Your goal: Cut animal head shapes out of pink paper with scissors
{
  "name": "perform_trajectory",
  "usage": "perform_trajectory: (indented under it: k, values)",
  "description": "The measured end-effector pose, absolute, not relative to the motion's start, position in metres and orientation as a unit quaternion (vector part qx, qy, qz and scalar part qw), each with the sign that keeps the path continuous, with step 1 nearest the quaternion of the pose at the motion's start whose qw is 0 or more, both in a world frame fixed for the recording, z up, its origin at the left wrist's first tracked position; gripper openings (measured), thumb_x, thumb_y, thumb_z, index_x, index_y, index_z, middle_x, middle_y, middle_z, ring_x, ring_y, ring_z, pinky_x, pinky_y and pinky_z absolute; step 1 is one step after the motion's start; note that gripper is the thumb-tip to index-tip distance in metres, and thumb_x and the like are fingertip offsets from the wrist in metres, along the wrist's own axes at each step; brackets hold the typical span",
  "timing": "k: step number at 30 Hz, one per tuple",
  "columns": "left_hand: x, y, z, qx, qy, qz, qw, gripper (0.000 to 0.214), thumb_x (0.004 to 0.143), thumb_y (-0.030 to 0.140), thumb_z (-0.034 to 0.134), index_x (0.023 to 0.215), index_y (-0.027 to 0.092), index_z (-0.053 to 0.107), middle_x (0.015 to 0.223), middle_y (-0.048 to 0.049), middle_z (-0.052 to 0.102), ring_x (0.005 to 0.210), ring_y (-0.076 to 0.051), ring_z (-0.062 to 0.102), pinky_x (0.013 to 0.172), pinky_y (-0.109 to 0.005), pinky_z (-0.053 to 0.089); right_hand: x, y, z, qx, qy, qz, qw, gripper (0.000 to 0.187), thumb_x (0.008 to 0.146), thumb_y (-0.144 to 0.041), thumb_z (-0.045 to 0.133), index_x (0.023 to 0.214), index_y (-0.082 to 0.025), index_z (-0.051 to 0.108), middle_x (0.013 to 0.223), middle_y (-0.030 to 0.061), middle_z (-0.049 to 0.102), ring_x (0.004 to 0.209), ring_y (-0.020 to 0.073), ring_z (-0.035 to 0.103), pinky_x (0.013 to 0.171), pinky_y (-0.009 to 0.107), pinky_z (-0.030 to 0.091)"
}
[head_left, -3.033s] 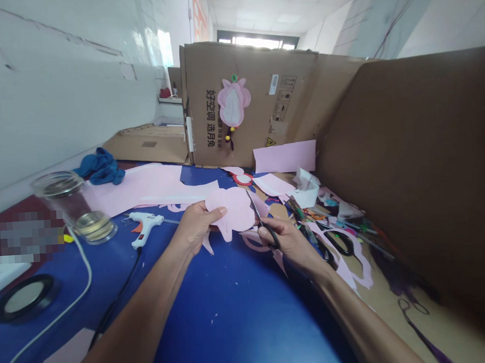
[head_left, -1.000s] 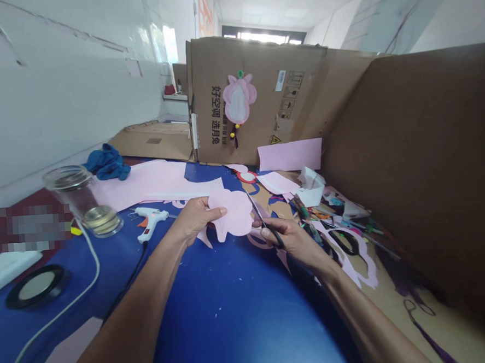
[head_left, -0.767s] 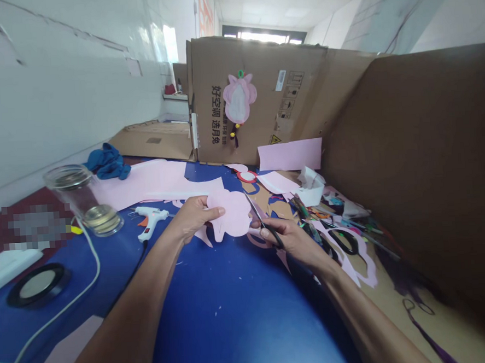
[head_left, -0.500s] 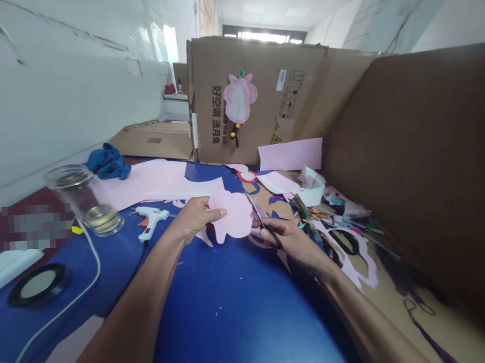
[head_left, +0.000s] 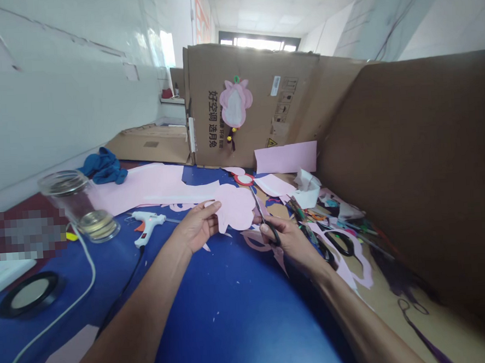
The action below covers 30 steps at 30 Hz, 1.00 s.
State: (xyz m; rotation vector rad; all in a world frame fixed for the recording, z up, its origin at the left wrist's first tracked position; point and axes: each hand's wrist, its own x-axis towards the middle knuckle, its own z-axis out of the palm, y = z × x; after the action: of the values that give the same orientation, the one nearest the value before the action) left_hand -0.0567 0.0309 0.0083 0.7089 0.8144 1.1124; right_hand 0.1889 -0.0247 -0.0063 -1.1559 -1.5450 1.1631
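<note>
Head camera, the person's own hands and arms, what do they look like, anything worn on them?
Both are bare: the left hand and right hand carry no gloves, and no rings, watch or bracelet show. The left forearm and right forearm are uncovered to the frame edge; no sleeve is in view.

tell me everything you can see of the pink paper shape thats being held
The pink paper shape is a flat, matte piece of thin card with rounded, lobed edges. It seems to be held just off the blue table, roughly level. The left hand pinches its left edge, thumb on top. The scissors in the right hand meet its right edge.
</note>
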Motion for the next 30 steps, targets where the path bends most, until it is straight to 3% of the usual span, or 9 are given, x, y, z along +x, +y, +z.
perform_trajectory:
  k: [4, 10, 18, 24, 30]
  values:
    - [-0.042, 0.025, 0.002, 0.253, 0.338, 0.508, 0.751, 0.019, 0.082, 0.022, 0.085, 0.097, 0.017, 0.074, 0.088, -0.0063, 0.079, 0.071, -0.014, 0.070, 0.060, -0.022, 0.057, 0.187, -0.023, -0.009, -0.470, -0.597, 0.468, 0.451, 0.056, 0.087, -0.064, 0.073, 0.116, -0.016, 0.076, 0.067, -0.0025, 0.051, 0.063, 0.0137, 0.037, 0.058, 0.027, 0.029]
    - [-0.030, 0.019, 0.000, 0.281, 0.403, 0.502, 0.712, 0.017, 0.079, 0.023, 0.087, 0.086, 0.013, 0.076, 0.071, -0.0055, 0.073, 0.054, -0.011, 0.060, 0.046, -0.020, 0.047, 0.182, -0.024, -0.008, -0.456, -0.609, 0.468, 0.450, 0.058, 0.085, -0.064, 0.075, 0.115, -0.014, 0.078, 0.067, -0.0029, 0.049, 0.064, 0.0138, 0.038, 0.061, 0.028, 0.032]
    - [-0.027, 0.016, 0.006, 0.292, 0.435, 0.506, 0.685, 0.013, 0.079, 0.017, 0.084, 0.088, 0.010, 0.079, 0.075, -0.0092, 0.077, 0.053, -0.012, 0.061, 0.044, -0.020, 0.045, 0.182, -0.026, -0.010, -0.456, -0.600, 0.474, 0.456, 0.057, 0.084, -0.063, 0.077, 0.113, -0.015, 0.079, 0.068, -0.0023, 0.049, 0.064, 0.0132, 0.038, 0.060, 0.027, 0.032]
    - [-0.031, 0.019, 0.001, 0.331, 0.426, 0.521, 0.661, 0.028, 0.072, 0.018, 0.087, 0.098, 0.010, 0.080, 0.094, -0.0138, 0.082, 0.060, -0.014, 0.066, 0.046, -0.021, 0.046, 0.181, -0.026, -0.009, -0.451, -0.601, 0.483, 0.450, 0.061, 0.082, -0.067, 0.077, 0.115, -0.014, 0.078, 0.069, -0.0015, 0.052, 0.065, 0.0138, 0.041, 0.062, 0.027, 0.035]
    - [-0.032, 0.020, 0.000, 0.351, 0.424, 0.524, 0.649, 0.041, 0.064, 0.022, 0.092, 0.101, 0.008, 0.081, 0.097, -0.0164, 0.082, 0.061, -0.015, 0.066, 0.047, -0.022, 0.044, 0.181, -0.026, -0.010, -0.453, -0.600, 0.487, 0.445, 0.062, 0.083, -0.065, 0.078, 0.117, -0.014, 0.077, 0.070, -0.0022, 0.050, 0.065, 0.0127, 0.038, 0.063, 0.027, 0.034]
